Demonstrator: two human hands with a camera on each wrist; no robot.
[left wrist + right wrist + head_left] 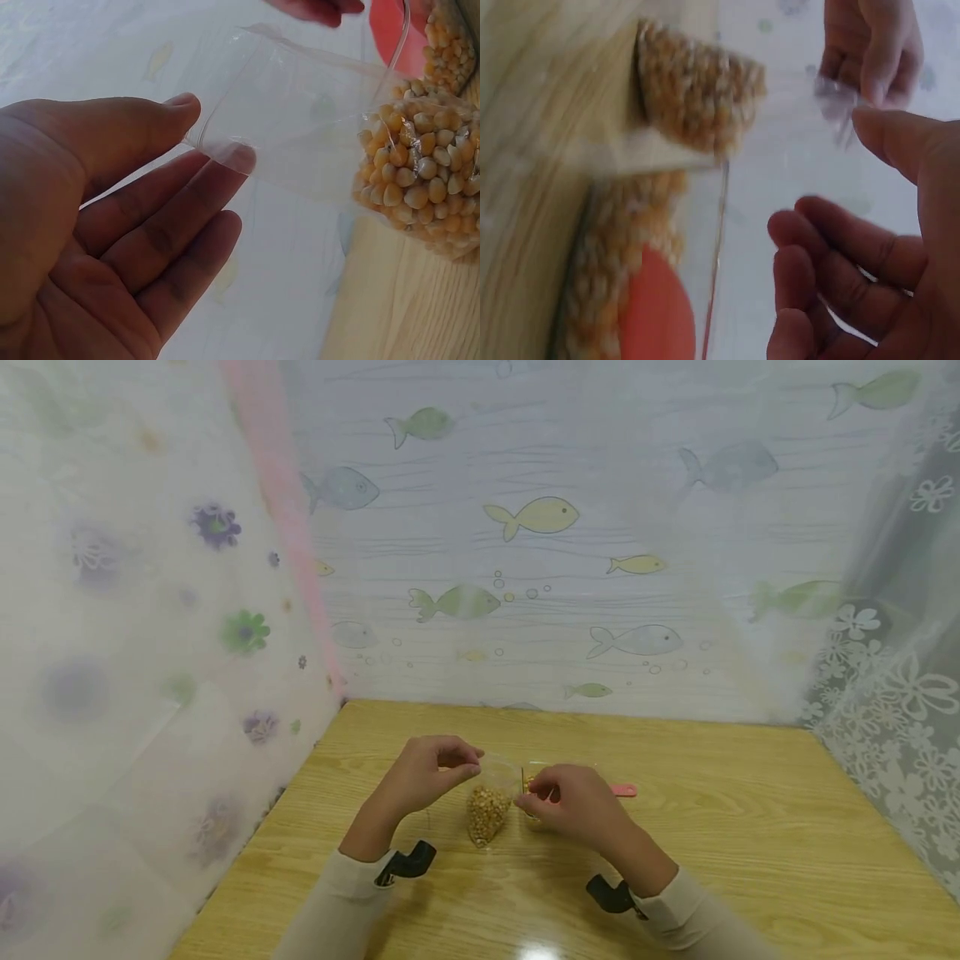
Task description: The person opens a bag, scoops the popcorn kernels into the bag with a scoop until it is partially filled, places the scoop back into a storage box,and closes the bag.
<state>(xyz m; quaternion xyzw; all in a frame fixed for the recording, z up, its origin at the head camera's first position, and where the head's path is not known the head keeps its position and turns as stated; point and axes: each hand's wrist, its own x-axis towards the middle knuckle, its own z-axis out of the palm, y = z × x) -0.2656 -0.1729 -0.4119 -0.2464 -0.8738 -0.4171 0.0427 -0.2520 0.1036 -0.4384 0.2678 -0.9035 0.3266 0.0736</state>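
Observation:
A clear plastic bag (489, 814) partly filled with corn kernels (435, 169) stands on the table between the hands. My left hand (426, 774) pinches one corner of the bag's top between thumb and index finger, its other fingers loosely extended. The upper part of the bag is see-through and holds no kernels. My right hand (581, 803) is just right of the bag, its thumb apart from its bent fingers and nothing gripped between them. Whether the right thumb touches the bag's edge, I cannot tell. Behind that hand is a clear box (714, 277) of corn kernels.
A pink-red scoop (660, 311) lies in the box, its handle (626, 791) sticking out to the right. The wooden table (750, 827) is bordered by a fish-patterned curtain (540, 568) behind and flowered sheets at both sides. Small black devices are worn at both wrists.

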